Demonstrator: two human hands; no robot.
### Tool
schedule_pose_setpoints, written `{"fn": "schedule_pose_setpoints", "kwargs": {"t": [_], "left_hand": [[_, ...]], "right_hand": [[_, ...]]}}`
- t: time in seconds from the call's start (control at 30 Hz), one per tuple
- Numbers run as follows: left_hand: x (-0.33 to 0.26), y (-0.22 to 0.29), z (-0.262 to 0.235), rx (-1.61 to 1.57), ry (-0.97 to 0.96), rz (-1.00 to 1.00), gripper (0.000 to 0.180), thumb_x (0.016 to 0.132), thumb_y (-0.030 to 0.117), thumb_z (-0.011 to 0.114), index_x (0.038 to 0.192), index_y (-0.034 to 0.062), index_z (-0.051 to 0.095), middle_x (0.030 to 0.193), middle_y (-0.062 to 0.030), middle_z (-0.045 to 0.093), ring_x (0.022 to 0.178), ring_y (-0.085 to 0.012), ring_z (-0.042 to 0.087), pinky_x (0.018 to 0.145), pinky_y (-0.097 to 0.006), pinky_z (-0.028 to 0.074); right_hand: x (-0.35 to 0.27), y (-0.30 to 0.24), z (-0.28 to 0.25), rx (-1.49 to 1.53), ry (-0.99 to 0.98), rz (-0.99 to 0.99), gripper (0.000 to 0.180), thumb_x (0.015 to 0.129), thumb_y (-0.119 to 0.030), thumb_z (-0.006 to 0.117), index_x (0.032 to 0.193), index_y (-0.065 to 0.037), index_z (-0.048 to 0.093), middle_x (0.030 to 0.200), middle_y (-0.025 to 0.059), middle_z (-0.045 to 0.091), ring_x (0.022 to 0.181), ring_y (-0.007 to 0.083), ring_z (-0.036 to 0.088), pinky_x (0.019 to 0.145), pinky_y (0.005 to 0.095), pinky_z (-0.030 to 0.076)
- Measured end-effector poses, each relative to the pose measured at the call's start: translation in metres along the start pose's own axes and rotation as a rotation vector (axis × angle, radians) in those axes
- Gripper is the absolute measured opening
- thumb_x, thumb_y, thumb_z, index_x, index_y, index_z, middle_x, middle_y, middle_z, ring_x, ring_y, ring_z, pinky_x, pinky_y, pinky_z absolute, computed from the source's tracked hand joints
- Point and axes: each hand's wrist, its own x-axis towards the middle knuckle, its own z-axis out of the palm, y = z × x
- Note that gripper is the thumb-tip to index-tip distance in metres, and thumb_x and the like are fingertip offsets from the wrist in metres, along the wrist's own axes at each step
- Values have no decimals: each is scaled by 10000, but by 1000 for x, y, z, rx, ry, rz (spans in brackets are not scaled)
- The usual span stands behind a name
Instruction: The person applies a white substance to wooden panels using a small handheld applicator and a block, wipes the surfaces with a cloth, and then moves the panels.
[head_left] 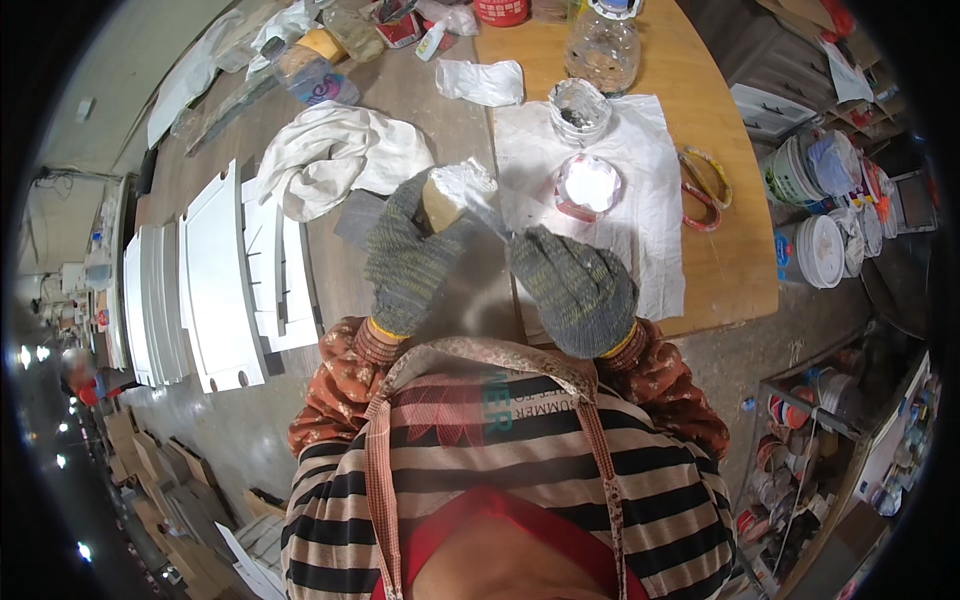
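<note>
Both my hands wear grey knitted gloves with yellow cuffs. My left hand [408, 265] is closed around a tan piece [440, 205] whose top is smeared with thick white paste [465, 184]; the kind of piece cannot be told. Facing it, my right hand [575, 290] is closed on a thin putty knife [489, 217], its blade reaching toward the paste and its handle hidden in the glove. Just beyond the right hand, a small round container [587, 187], bright white on top, stands on a white cloth [645, 235]. A paste-smeared open jar [580, 112] is behind it.
A crumpled white cloth [340, 155] lies beyond my left hand. White panels [215, 290] stand at the left. A clear jug [603, 50] and a plastic bottle [310, 75] are at the back. Two tape rolls [703, 205] lie near the right table edge, with buckets [820, 250] beyond.
</note>
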Motion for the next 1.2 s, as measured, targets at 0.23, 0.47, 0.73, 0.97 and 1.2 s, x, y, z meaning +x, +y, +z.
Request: {"fn": "schedule_pose_setpoints", "kwargs": {"t": [0.23,0.47,0.73,0.97,1.2], "left_hand": [[0,6,4,-38,-71,53,558,753,104,747,1262,17,535,1115,-107,635,1014,-169,610,863,-294,507],[-5,0,6,-84,-159,79,576,771,90,769,1271,-12,504,1155,-109,618,1064,-178,591,913,-314,486],[-2,2,9,106,-142,64,564,764,85,771,1259,-9,517,1149,-105,620,1051,-173,594,904,-306,485],[-1,-7,9,-17,-133,83,499,794,90,743,1234,-8,530,1117,-93,624,1000,-165,601,870,-293,489],[12,-11,-2,-156,-36,-88,404,797,122,742,1146,0,579,1025,-69,646,906,-140,615,792,-279,502]], "right_hand": [[15,4,-16,1282,68,642,280,854,-17,614,1132,11,631,1066,132,669,895,216,672,713,296,548],[-2,20,19,1491,23,995,278,909,-57,581,1156,69,598,931,177,676,730,173,654,582,262,520],[10,15,12,1849,145,1036,270,924,-55,561,1161,72,585,954,183,675,704,197,665,548,253,532],[21,24,-4,968,109,574,270,902,-43,567,1163,5,617,1026,145,681,831,200,681,689,294,548],[14,46,-15,409,-3,24,356,884,-277,574,1179,-89,642,1158,79,646,1015,174,619,798,315,487]]}}
